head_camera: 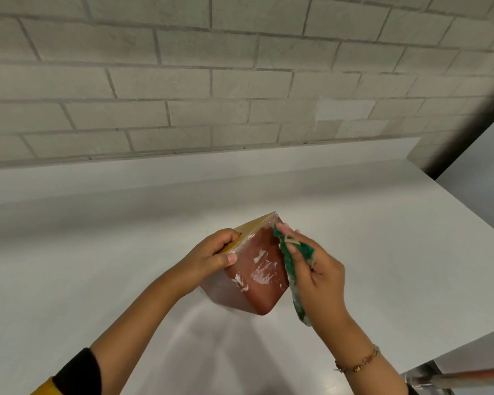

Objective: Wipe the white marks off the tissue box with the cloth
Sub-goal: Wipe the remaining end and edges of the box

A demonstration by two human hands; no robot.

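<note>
A reddish-brown tissue box with a yellow side is held tilted just above the white counter. White smears streak its upward-facing brown face. My left hand grips the box's left edge, thumb on the brown face. My right hand holds a green cloth pressed against the box's upper right edge; the cloth's tail hangs down beside the box.
A grey brick wall rises behind the counter's low back lip. The counter ends at a right edge, beyond which a metal pole shows at the lower right.
</note>
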